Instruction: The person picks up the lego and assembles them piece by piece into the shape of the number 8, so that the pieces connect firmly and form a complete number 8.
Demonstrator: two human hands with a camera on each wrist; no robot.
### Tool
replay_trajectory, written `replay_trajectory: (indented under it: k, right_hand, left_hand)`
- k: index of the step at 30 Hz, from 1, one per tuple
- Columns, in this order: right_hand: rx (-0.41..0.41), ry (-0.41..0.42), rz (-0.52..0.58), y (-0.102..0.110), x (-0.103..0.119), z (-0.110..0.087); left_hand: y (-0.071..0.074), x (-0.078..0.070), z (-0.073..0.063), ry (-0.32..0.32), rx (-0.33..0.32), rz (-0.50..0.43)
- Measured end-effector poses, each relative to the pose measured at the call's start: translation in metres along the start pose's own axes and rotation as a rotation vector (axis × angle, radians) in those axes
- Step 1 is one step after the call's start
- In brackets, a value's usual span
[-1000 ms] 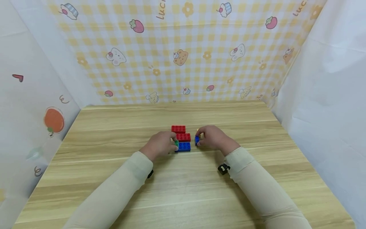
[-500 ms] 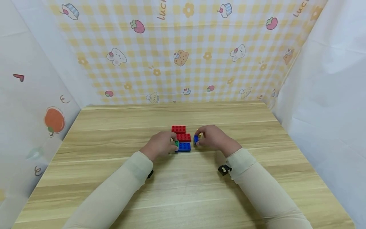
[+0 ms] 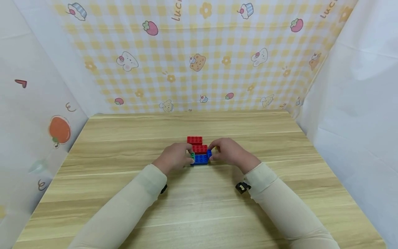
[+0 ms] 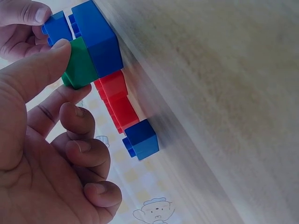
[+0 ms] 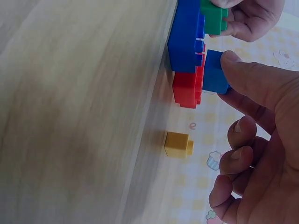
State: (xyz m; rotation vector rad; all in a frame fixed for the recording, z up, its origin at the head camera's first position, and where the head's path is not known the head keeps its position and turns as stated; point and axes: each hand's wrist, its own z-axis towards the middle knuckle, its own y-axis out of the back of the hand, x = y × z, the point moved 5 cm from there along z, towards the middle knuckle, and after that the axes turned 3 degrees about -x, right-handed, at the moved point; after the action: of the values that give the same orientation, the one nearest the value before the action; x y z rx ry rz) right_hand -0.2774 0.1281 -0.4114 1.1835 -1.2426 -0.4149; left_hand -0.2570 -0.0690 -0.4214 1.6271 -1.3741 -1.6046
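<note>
My left hand (image 3: 174, 157) pinches a green brick (image 4: 80, 64) between thumb and index finger. That brick sits on the left end of a long blue brick (image 3: 200, 159) lying on the table. Between the thumb and index finger of my right hand (image 3: 228, 151) is a small blue brick (image 5: 215, 72). It is raised to stud height, close by the long brick's right end and slightly tilted. Just behind lies a red brick (image 3: 199, 149), with another red brick (image 3: 194, 140) farther back.
A yellow brick (image 5: 176, 144) stands on the wooden table (image 3: 199, 207), mostly behind my right hand in the head view. Another small blue brick (image 4: 144, 140) shows beyond the red ones in the left wrist view. A checked cloth (image 3: 199, 79) hangs behind the table.
My right hand has moved left with the small blue brick, from beside the row to the long blue brick's right end. My left hand has stayed on the green brick.
</note>
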Motion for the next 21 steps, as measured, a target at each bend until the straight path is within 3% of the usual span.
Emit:
replay_trajectory:
  k: [21]
  right_hand:
    - [0.010, 0.026, -0.052, -0.009, 0.012, 0.002]
  left_hand:
    - [0.001, 0.000, -0.001, 0.016, 0.008, -0.016]
